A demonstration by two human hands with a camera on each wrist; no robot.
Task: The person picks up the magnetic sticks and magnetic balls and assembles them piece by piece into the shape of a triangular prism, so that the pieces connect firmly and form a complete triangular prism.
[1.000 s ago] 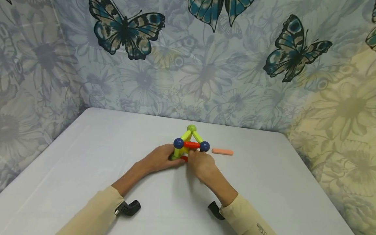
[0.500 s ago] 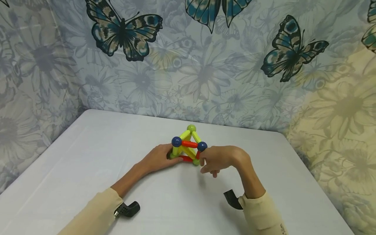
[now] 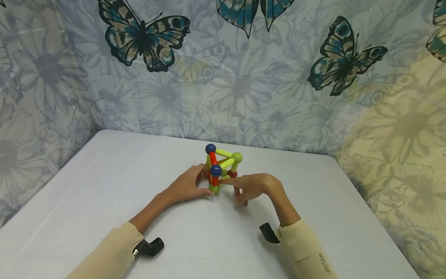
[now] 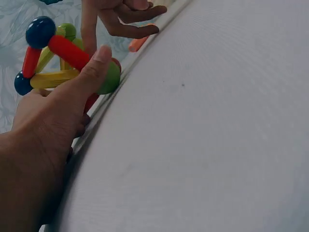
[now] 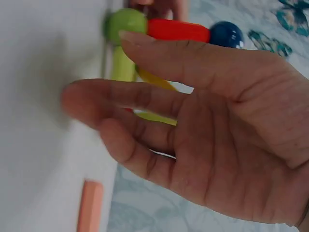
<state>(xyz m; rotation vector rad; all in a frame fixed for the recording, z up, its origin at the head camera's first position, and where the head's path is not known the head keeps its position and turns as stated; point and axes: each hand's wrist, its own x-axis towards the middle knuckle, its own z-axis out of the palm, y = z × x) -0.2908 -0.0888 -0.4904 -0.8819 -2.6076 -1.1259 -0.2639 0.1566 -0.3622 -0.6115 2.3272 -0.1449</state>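
Note:
A magnetic ball-and-rod model (image 3: 227, 163) stands on the table, built of red and yellow rods with blue, green and red balls. My left hand (image 3: 184, 185) holds its left side, thumb at the low green ball (image 3: 214, 190) and fingers around the back. In the left wrist view the thumb crosses a red rod (image 4: 69, 52). From the right, my right hand (image 3: 256, 185) reaches in with its index finger extended to the front upright; its other fingers hang loosely bent. The right wrist view shows the thumb tip overlapping a green ball (image 5: 126, 26).
An orange rod (image 5: 90, 205) lies apart on the white table (image 3: 195, 240), hidden behind the right hand in the head view. Behind the table hangs a floral, butterfly-printed backdrop (image 3: 240, 89). Black wrist devices (image 3: 150, 247) stick out at both sleeves.
The model has turned on the table, so its blue balls and red rod now sit on the left. My right hand drew back to the right, then its index finger came in against the model.

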